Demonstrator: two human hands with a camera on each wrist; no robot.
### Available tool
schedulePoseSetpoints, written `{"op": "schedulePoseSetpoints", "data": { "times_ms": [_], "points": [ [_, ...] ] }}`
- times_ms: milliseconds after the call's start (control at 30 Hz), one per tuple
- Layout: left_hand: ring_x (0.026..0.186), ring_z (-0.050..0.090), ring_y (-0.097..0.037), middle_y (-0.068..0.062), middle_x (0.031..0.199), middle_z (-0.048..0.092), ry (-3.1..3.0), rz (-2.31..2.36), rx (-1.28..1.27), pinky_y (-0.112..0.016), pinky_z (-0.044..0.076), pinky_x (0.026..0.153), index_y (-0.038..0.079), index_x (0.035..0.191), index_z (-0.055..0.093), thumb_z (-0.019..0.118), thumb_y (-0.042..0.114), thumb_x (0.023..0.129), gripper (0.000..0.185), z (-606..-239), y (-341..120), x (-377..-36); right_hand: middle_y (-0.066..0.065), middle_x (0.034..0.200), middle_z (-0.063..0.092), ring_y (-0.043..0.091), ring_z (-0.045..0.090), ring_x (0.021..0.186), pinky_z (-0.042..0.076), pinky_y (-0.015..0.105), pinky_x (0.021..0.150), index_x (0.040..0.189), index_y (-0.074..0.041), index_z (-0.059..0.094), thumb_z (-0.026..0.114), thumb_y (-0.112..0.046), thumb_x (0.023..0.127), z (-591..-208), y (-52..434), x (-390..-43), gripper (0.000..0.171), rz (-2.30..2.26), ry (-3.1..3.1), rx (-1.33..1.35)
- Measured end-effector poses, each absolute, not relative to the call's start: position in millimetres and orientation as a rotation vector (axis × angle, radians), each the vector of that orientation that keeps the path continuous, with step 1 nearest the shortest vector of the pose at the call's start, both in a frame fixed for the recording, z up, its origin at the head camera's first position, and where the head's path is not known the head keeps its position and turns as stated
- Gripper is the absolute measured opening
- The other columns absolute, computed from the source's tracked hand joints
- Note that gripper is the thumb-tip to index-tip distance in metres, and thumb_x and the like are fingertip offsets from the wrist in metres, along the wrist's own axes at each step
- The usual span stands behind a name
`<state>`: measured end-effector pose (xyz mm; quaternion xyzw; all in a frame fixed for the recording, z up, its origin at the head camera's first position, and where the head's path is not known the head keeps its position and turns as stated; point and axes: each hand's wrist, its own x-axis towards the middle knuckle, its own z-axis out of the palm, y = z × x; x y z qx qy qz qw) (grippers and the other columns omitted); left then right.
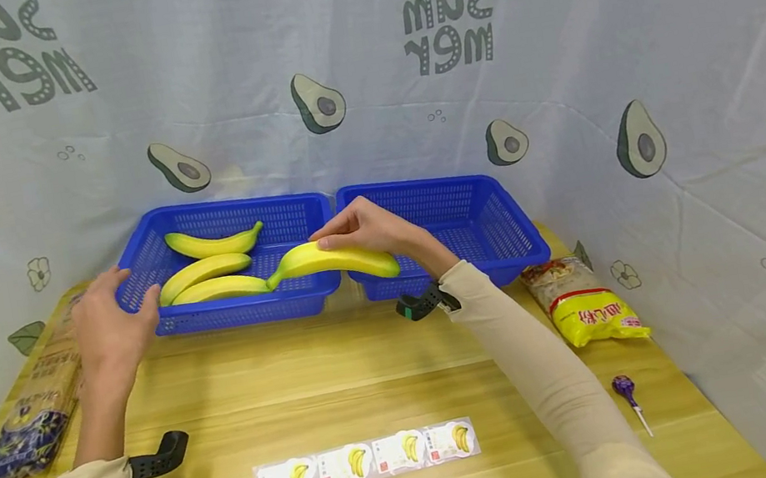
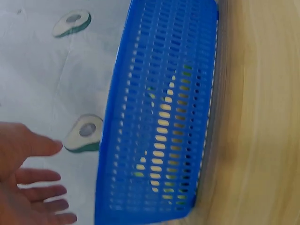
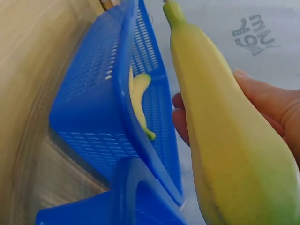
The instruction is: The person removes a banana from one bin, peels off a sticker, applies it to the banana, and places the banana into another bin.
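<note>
My right hand [image 1: 375, 227] pinches a yellow banana [image 1: 335, 259] from above, between thumb and fingers. This banana lies crosswise over the gap between two blue plastic baskets, its stem pointing left. In the right wrist view the banana [image 3: 225, 126] fills much of the picture, with the fingers partly hidden behind it. Three more bananas [image 1: 215, 245] lie inside the left basket [image 1: 243, 311]. Beside that basket's left end hovers my left hand [image 1: 110, 323], thumb and fingers spread, holding nothing. The left wrist view shows the same hand [image 2: 28, 183] apart from the basket wall.
The right basket [image 1: 415, 201] stands next to the left one; no banana shows in it. A strip of banana-picture cards [image 1: 363, 460] lies in front. Packaged food [image 1: 34, 424] lies left; a yellow-ended bag [image 1: 584, 302] and a lollipop [image 1: 624, 387] lie right. A printed curtain [image 1: 393, 119] hangs behind.
</note>
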<state>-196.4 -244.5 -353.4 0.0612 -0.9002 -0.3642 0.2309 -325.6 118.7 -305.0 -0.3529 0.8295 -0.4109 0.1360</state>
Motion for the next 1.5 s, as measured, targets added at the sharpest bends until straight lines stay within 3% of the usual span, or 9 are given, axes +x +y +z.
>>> {"op": "schedulePoseSetpoints", "data": {
  "times_ms": [67,200,367,600,900,1233,1500],
  "points": [
    [0.148,0.036,-0.060,-0.039,0.158,0.044,-2.487,-1.002,0.039,-0.072,0.030,0.121,-0.015,0.149,0.051,0.066,0.015,0.106,0.054,-349,-234,-197,0.007,0.097,0.082,0.016,0.058,0.056,0.044,0.023,0.053,0.129,-0.007,0.078,0.070,-0.018,0.108,-307,121,-322,0.026,-1.196,2.397,-1.028],
    [0.144,0.043,-0.060,-0.036,0.155,0.049,-2.519,-1.028,-0.161,-0.072,0.037,0.117,-0.010,0.150,0.054,0.072,0.014,0.104,0.055,-342,-215,-197,0.007,0.097,0.082,0.015,0.059,0.057,0.043,0.022,0.053,0.129,-0.005,0.078,0.069,-0.016,0.108,-310,123,-317,0.025,-1.197,2.379,-1.055],
    [0.139,0.052,-0.055,-0.031,0.153,0.055,-2.579,-1.136,-0.374,-0.064,0.050,0.110,-0.006,0.152,0.055,0.075,0.015,0.104,0.056,-338,-191,-194,0.006,0.096,0.082,0.014,0.055,0.054,0.039,0.022,0.052,0.130,-0.004,0.077,0.067,-0.014,0.109,-314,125,-310,0.025,-1.178,2.371,-1.082],
    [0.138,0.059,-0.046,-0.027,0.149,0.061,-2.570,-1.298,-0.597,-0.053,0.053,0.109,-0.007,0.149,0.058,0.071,0.014,0.106,0.049,-346,-165,-190,0.007,0.098,0.082,0.019,0.060,0.054,0.044,0.024,0.051,0.132,-0.003,0.076,0.066,-0.014,0.109,-319,129,-302,0.027,-1.176,2.348,-1.091],
    [0.114,0.075,-0.040,-0.024,0.134,0.072,-2.563,-1.400,-0.610,-0.045,0.064,0.092,-0.006,0.139,0.067,0.079,0.012,0.100,0.045,-360,-145,-183,0.010,0.103,0.082,0.016,0.054,0.051,0.041,0.023,0.052,0.132,-0.001,0.075,0.065,-0.011,0.109,-326,134,-290,0.027,-1.198,2.310,-1.108],
    [0.078,0.078,-0.026,-0.018,0.097,0.081,-2.495,-1.373,-0.516,-0.026,0.063,0.067,-0.006,0.113,0.080,0.085,0.001,0.092,0.023,-375,-128,-174,0.011,0.107,0.082,0.014,0.045,0.048,0.038,0.023,0.052,0.133,0.001,0.074,0.066,-0.009,0.109,-337,139,-281,0.027,-1.213,2.303,-1.084],
    [0.075,0.078,-0.029,-0.020,0.093,0.080,-2.489,-1.267,-0.447,-0.037,0.065,0.065,-0.008,0.107,0.081,0.082,-0.004,0.091,0.016,-381,-117,-169,0.011,0.119,0.080,0.017,0.067,0.074,0.051,0.024,0.066,0.136,-0.001,0.073,0.065,-0.010,0.109,-345,142,-271,0.029,-1.258,2.288,-1.106]
  ]
}}
